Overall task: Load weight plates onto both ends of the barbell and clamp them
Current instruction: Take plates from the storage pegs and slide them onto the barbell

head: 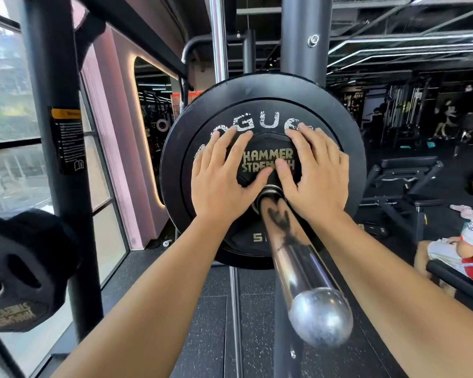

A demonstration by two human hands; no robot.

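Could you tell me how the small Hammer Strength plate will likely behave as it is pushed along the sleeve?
The small plate looks rigid, so it should slide, not flex. Riding the smooth sleeve, it probably glides easily. Both hands, left hand and right hand, press flat, suggesting noticeable weight.

Small black plate [268, 159] flat against large black plate [260, 91], both on chrome sleeve [298, 257].

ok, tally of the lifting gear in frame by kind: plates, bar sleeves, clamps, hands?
Plates on the bar: 2 (big plate, small plate)
Plates stored on the rack: 1 (stored plate)
Bar sleeves: 1 (sleeve)
Clamps: 0 visible
Hands: 2 (left hand, right hand)
Total: 6
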